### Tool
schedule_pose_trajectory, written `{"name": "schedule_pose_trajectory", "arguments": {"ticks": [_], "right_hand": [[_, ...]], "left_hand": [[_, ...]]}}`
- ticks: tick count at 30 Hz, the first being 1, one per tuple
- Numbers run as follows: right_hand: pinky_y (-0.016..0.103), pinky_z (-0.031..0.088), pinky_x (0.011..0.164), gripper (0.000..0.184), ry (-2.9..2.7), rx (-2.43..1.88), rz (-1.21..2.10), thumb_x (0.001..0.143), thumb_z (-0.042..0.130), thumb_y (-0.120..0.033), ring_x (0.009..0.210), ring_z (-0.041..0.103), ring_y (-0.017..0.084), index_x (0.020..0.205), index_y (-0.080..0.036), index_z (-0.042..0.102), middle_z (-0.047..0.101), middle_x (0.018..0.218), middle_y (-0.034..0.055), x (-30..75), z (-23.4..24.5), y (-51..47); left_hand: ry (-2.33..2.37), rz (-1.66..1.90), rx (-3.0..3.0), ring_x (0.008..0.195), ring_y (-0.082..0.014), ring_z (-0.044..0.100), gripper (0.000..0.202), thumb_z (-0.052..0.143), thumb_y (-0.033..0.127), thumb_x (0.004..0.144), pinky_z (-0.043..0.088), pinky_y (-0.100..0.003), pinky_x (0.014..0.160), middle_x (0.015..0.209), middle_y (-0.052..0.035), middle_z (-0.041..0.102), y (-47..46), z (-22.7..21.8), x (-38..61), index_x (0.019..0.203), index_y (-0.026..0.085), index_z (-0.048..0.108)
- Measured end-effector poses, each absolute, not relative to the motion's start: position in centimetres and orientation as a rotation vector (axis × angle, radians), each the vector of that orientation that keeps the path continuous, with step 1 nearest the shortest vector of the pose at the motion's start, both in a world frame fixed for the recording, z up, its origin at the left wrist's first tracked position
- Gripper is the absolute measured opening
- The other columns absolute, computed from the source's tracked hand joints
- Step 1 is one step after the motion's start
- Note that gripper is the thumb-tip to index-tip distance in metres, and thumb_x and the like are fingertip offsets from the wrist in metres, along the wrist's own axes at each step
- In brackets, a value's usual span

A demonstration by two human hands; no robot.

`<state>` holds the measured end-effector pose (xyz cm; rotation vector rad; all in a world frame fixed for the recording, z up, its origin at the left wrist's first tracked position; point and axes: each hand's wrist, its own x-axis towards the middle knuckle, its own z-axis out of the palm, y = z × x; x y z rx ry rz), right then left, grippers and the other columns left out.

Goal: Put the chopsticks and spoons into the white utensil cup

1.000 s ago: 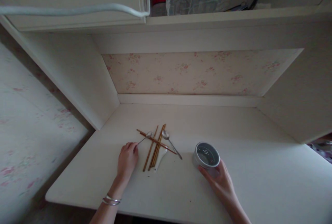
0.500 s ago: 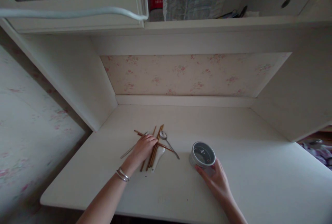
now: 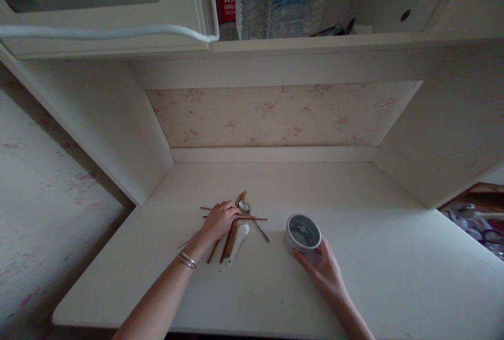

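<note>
My left hand (image 3: 221, 220) is closed over the cutlery pile, its fingers on brown chopsticks (image 3: 258, 219) that lie nearly crosswise. Beneath and beside it, more chopsticks (image 3: 227, 248) point toward me. A white spoon (image 3: 239, 240) lies just right of these, and a metal spoon (image 3: 244, 207) slants beyond it, bowl away from me. Left of the wrist shows the thin end of another metal utensil (image 3: 184, 241), the rest hidden by the hand. My right hand (image 3: 325, 271) grips the near right side of a grey cylindrical holder (image 3: 290, 240) with holes in its bottom, standing upright.
Everything lies on a white desk (image 3: 374, 256) with side panels. Above is a shelf (image 3: 315, 46) holding several plastic bottles (image 3: 291, 4), and a cabinet door with a white handle (image 3: 118, 32). Cloth-like clutter (image 3: 468, 219) shows past the right panel.
The chopsticks under my left hand have turned from sloping to nearly crosswise. My right hand stays on the holder. The whole view has shifted slightly.
</note>
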<state>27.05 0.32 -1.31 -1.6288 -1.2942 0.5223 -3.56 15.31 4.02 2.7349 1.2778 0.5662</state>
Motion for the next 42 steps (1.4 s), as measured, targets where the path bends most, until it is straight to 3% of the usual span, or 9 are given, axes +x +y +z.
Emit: {"name": "schedule_pose_trajectory", "arguments": {"ticks": [7,15,19,26,42], "right_hand": [[0.045,0.049,0.095,0.063,-1.299,-1.645,0.509,0.074,0.072,-0.052,0.117,0.058,0.031,0.126,-0.023,0.053,0.06,0.126,0.0094,27.1,-1.3,0.3],[0.046,0.048,0.097,0.061,-1.303,-1.636,0.522,0.074,0.072,-0.051,0.115,0.059,0.03,0.125,-0.024,0.053,0.061,0.124,0.009,27.1,-1.2,0.3],[0.048,0.046,0.1,0.063,-1.309,-1.644,0.539,0.075,0.072,-0.052,0.118,0.057,0.031,0.127,-0.024,0.05,0.06,0.127,0.0095,27.0,-1.1,0.2],[0.048,0.046,0.1,0.064,-1.345,-1.663,0.529,0.075,0.072,-0.053,0.12,0.056,0.032,0.128,-0.024,0.05,0.06,0.128,0.0096,26.6,-0.9,0.0],[0.047,0.05,0.096,0.064,-1.392,-1.668,0.471,0.075,0.071,-0.051,0.118,0.059,0.031,0.13,-0.028,0.048,0.06,0.127,0.008,26.6,-0.7,0.1]], "left_hand": [[1.33,0.81,2.727,0.097,-0.0189,0.061,0.02,0.047,0.02,0.098,0.052,-0.032,0.087,0.104,-0.0053,0.067,15.2,6.2,-3.1,0.107,0.021,0.065],[1.326,1.23,2.595,0.102,-0.0178,0.063,0.021,0.042,0.022,0.1,0.052,-0.034,0.096,0.104,-0.008,0.067,14.5,9.1,-1.9,0.105,0.018,0.062],[1.223,1.548,2.092,0.091,-0.0159,0.068,0.017,0.054,0.031,0.096,0.055,-0.029,0.085,0.1,-0.0065,0.07,12.0,13.0,-0.2,0.104,0.018,0.063],[0.847,1.386,1.495,0.085,-0.0168,0.071,0.03,0.069,0.037,0.087,0.058,-0.028,0.08,0.093,-0.0062,0.074,9.5,17.4,4.5,0.107,0.015,0.068],[0.959,1.025,1.873,0.083,-0.0187,0.07,0.015,0.064,0.03,0.087,0.057,-0.031,0.078,0.091,-0.0072,0.075,10.5,9.4,13.1,0.093,0.018,0.072]]}}
